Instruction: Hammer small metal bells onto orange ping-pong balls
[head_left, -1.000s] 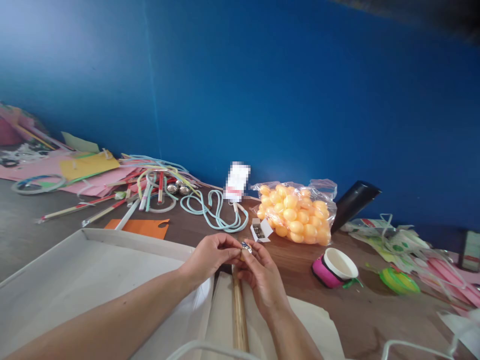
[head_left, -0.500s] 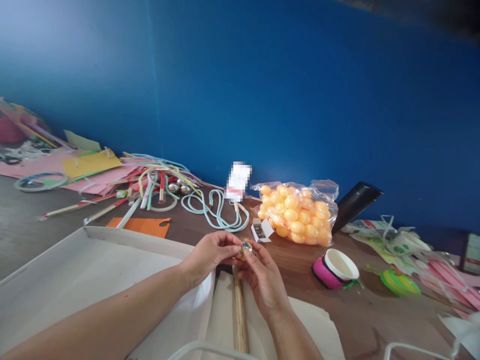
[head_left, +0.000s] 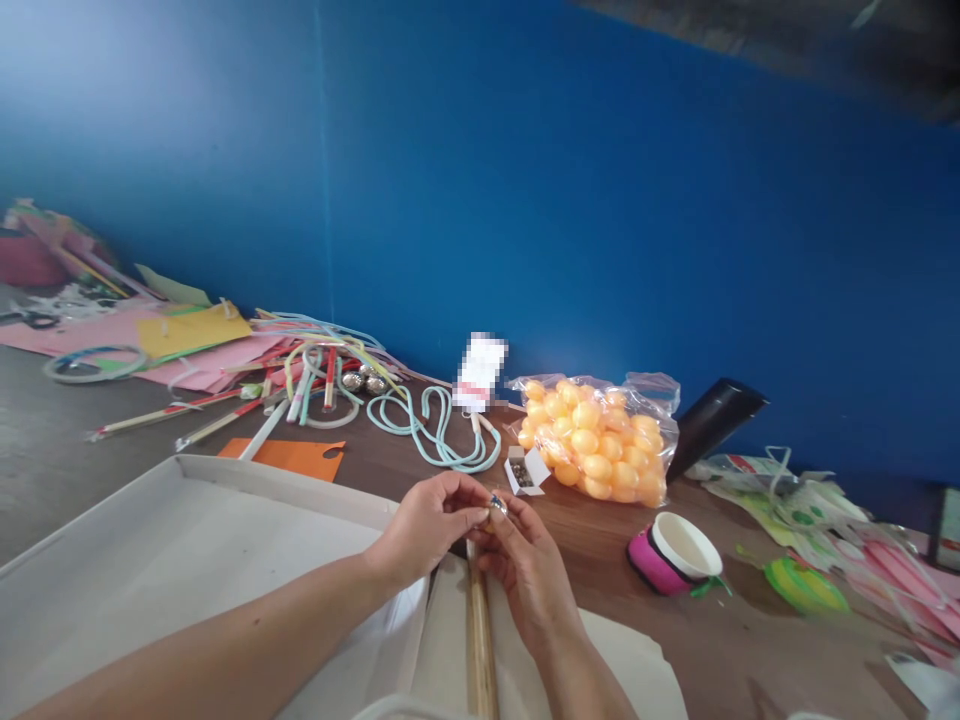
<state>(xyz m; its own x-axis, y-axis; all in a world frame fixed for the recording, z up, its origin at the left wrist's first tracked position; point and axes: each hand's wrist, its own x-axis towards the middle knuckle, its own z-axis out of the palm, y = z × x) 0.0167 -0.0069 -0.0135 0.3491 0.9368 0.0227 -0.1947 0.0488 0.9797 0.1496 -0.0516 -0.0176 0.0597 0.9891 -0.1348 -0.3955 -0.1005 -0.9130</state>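
Between my two hands is a small shiny metal piece point(head_left: 497, 507), silvery with a yellowish part below it; its exact kind is too small to make out. My left hand point(head_left: 435, 520) pinches it from the left with thumb and forefinger. On the other side my right hand point(head_left: 525, 570) grips it between thumb and bent fingers. Under the hands lies a wooden stick point(head_left: 481, 640), pointing away from me. Just beyond the fingertips stands a small open white box point(head_left: 529, 470) with tiny dark metallic bits inside.
A white tray point(head_left: 277, 473) lies at left. Behind are a light-blue cord point(head_left: 420, 430), silver balls point(head_left: 365, 380), and a clear bag of orange balls point(head_left: 592, 440). A pink-and-white cup point(head_left: 675, 555) and a black tube point(head_left: 716, 420) stand right. Orange paper point(head_left: 289, 458) lies beyond the tray.
The view has tilted slightly, so the scene sits a little lower. Both hands keep the metal piece, and the left fingers have closed in nearer to the right ones.
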